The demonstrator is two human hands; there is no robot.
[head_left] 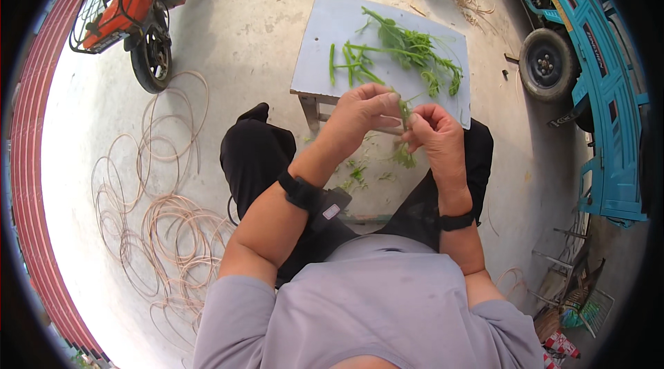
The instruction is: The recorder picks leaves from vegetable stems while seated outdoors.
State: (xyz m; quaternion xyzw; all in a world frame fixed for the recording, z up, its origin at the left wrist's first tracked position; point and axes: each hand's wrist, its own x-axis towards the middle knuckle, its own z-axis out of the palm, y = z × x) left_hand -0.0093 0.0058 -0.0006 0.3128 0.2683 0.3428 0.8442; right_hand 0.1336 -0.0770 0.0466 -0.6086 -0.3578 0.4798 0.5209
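Both hands are closed on a green leafy shoot [403, 156] in front of the near edge of a small table. My left hand [366, 112] pinches its upper part, fingertips close to the other hand. Slightly lower, my right hand [437, 135] grips the same shoot between thumb and fingers, and leaves hang below. The pale blue-grey tabletop [324, 20] carries a heap of leafy green shoots [415, 47] with curling tips. To the left of that heap lie several short bare green stems [332, 65]. The fingers partly hide the held stem.
Green scraps [356, 172] litter the floor between my knees. Loose coils of thin tan cane or cord [183, 224] spread at the left. A red scooter [128, 16] stands far left. At the right are a blue cargo vehicle [603, 120] with a black wheel [546, 65] and a metal frame [564, 258].
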